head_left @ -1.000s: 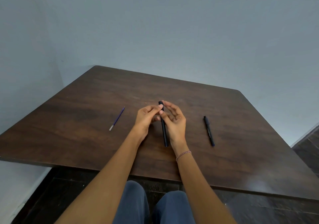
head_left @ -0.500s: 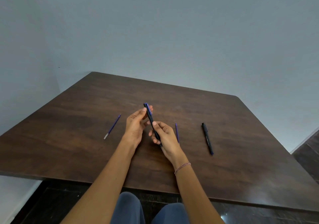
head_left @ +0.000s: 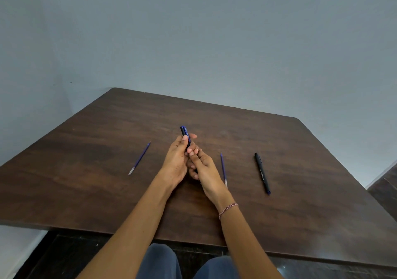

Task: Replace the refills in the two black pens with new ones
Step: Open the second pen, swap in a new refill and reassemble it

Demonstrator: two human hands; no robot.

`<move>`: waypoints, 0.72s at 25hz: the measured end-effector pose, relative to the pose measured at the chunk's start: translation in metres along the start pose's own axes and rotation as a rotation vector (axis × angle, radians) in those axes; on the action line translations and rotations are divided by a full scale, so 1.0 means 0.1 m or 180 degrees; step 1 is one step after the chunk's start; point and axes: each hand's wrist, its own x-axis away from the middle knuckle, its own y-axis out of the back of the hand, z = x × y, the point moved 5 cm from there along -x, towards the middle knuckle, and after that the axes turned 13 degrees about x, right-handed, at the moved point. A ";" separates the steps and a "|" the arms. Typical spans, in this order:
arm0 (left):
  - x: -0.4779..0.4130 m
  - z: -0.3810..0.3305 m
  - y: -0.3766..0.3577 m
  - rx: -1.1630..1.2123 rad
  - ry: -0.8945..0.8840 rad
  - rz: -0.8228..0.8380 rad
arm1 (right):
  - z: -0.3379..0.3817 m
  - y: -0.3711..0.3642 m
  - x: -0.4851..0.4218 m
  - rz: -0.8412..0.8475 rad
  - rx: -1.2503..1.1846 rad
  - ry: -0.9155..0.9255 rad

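Two blue refills and two black pens are in view. Farthest left, one blue refill lies slanted on the tabletop, with broad bare wood between it and the left edge. At centre, the left hand curls round the upper part of a black pen, thumb pressed against it. The pen's blue-trimmed top stands above the fingers, its pale lettering too small to read. The right hand, a bracelet at its wrist, grips the pen's hidden lower part. Just beside it lies the second blue refill, then, apart, the second black pen, its barrel print unreadable. Bare wood runs on to the rounded far-right corner.
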 end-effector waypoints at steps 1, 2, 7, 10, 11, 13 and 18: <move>0.00 0.00 -0.01 -0.0023 -0.0027 -0.0011 | 0.00 0.00 0.00 -0.0008 0.0047 -0.0001; 0.00 -0.01 -0.02 -0.0050 -0.0059 0.0001 | 0.01 -0.01 0.00 -0.0023 0.0083 -0.0001; 0.02 -0.05 -0.06 0.0036 -0.0225 0.0053 | 0.03 -0.03 0.01 -0.0067 0.0174 0.0015; 0.03 -0.06 -0.06 0.0098 -0.0322 0.0054 | 0.01 -0.04 0.01 -0.0074 0.0265 0.0053; 0.03 -0.07 -0.06 0.0112 -0.0324 0.0068 | 0.01 -0.03 0.01 -0.0103 0.0281 0.0083; 0.03 -0.08 -0.04 0.0129 -0.0236 0.0056 | 0.01 0.01 0.01 -0.0235 0.0379 0.0182; 0.02 -0.15 0.08 -0.0159 -0.0451 -0.0445 | 0.02 0.15 -0.01 -0.0797 0.1136 0.0372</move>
